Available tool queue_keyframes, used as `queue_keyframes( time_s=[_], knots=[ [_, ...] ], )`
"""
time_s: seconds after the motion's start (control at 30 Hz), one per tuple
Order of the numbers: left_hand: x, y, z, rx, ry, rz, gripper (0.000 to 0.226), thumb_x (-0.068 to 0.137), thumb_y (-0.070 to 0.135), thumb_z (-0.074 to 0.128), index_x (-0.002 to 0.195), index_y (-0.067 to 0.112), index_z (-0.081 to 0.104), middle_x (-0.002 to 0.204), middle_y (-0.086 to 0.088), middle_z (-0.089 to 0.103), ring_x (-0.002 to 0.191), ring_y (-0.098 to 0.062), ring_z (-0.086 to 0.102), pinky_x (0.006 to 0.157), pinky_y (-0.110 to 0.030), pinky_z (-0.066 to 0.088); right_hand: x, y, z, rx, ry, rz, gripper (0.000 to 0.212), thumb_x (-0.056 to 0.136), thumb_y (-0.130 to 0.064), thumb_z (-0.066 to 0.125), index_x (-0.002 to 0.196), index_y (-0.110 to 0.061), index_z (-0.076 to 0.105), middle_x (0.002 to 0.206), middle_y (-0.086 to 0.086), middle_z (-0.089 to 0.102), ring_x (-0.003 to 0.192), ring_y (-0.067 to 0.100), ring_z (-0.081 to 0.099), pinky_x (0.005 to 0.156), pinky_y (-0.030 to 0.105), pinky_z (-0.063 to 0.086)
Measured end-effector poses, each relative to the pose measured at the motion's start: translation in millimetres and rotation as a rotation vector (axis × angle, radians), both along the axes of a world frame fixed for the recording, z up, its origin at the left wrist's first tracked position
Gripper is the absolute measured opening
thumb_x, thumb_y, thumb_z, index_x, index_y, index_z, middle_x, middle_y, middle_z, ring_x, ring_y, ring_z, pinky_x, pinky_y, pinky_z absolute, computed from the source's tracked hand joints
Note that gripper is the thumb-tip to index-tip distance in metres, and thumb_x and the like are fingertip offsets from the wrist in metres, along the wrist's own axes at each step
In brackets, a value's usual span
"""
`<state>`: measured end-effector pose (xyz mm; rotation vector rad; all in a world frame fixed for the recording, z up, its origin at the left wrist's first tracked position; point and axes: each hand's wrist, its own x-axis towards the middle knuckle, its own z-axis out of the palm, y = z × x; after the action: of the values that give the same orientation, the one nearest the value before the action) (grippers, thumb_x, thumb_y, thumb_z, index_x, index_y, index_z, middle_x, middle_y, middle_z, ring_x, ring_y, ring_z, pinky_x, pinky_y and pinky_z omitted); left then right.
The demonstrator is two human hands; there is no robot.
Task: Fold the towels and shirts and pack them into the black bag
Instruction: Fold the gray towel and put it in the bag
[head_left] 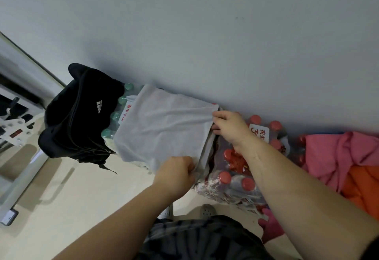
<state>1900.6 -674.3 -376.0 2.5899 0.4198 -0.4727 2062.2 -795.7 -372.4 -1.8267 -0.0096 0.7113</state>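
My left hand (pixel 177 172) is curled round the near corner of a pale grey soft cloth towel (pixel 164 124), knuckles up, fingers closed on the fabric. My right hand (pixel 229 126) pinches the far right corner of the same towel, thumb and fingers gathered on its edge, close to the plain grey-blue wall (pixel 205 34). Between the two hands the towel's right side shows a second layer under the top one. The rest of the towel lies spread and lightly creased over a shrink-wrapped pack of green-capped clear bottles (pixel 121 106). Just left of that pack, touching it, sits the slumped black fabric bag with a white three-stripe logo (pixel 80 116), a strap end dangling at its near side. I cannot tell whether the bag is open. Under my right forearm is a wrapped pack of red-capped bottles (pixel 235 179). Farther right lie a crumpled pink cloth (pixel 338 153) and, nearer me, an orange cloth (pixel 363 188), the two touching.
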Motion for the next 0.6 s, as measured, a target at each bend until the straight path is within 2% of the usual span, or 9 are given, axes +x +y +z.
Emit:
queue_keyframes(
  time_s=[0.1,0.2,0.33,0.4,0.47,0.53,0.6],
  knots=[
    [-1,0,1,-0.019,-0.026,0.021,0.008,0.077,0.021,0.058,0.079,0.013,0.059,0.075,-0.001,0.064,0.073,-0.025,0.059,0.064,-0.037,0.05,3,0,3,-0.033,-0.072,0.047,0.039,0.1,-0.018,0.057,0.139,-0.011,0.057,0.116,0.004,0.067,0.104,0.019,0.067,0.097,0.041,0.056],
    [-4,3,21,-0.072,-0.121,0.071,0.008,0.071,0.018,0.065,0.073,0.015,0.057,0.066,0.002,0.062,0.066,-0.018,0.058,0.059,-0.033,0.048,6,-4,14,0.058,-0.09,0.041,0.037,0.103,-0.02,0.053,0.139,-0.015,0.057,0.127,0.002,0.065,0.108,0.015,0.066,0.086,0.029,0.057],
    [-8,2,37,-0.106,-0.235,0.067,0.011,0.071,0.015,0.065,0.069,0.019,0.056,0.057,0.006,0.054,0.055,-0.011,0.051,0.052,-0.026,0.041,4,-18,26,0.068,-0.171,0.043,0.036,0.104,-0.02,0.051,0.14,-0.016,0.055,0.12,-0.003,0.065,0.102,0.011,0.065,0.08,0.027,0.057],
    [-8,-1,29,-0.125,-0.182,0.019,0.006,0.076,0.016,0.063,0.076,0.022,0.061,0.063,0.007,0.059,0.059,-0.01,0.055,0.059,-0.03,0.048,1,-24,21,-0.043,-0.178,0.066,0.039,0.103,-0.023,0.052,0.141,-0.015,0.054,0.108,-0.002,0.067,0.095,0.012,0.067,0.082,0.032,0.058],
    [-5,-2,15,-0.161,-0.037,-0.079,0.014,0.082,0.023,0.06,0.093,0.024,0.069,0.081,0.009,0.069,0.076,-0.011,0.064,0.073,-0.032,0.053,-4,-26,15,-0.21,-0.215,0.168,0.035,0.099,-0.032,0.056,0.13,-0.017,0.062,0.1,0.003,0.069,0.087,0.017,0.068,0.084,0.042,0.058],
    [-4,0,5,-0.207,0.046,-0.169,0.027,0.084,0.032,0.056,0.107,0.027,0.07,0.098,0.01,0.072,0.087,-0.007,0.065,0.081,-0.03,0.053,-9,-23,14,-0.384,-0.297,0.304,0.034,0.096,-0.038,0.057,0.119,-0.015,0.066,0.115,0.008,0.065,0.1,0.025,0.066,0.088,0.039,0.055],
    [-2,7,5,-0.214,0.011,-0.15,0.025,0.085,0.031,0.057,0.106,0.029,0.071,0.096,0.012,0.071,0.084,-0.004,0.063,0.078,-0.025,0.05,-18,-15,13,-0.491,-0.385,0.379,0.049,0.098,-0.039,0.054,0.138,-0.011,0.054,0.141,0.01,0.046,0.124,0.029,0.053,0.103,0.038,0.045]
  ],
)
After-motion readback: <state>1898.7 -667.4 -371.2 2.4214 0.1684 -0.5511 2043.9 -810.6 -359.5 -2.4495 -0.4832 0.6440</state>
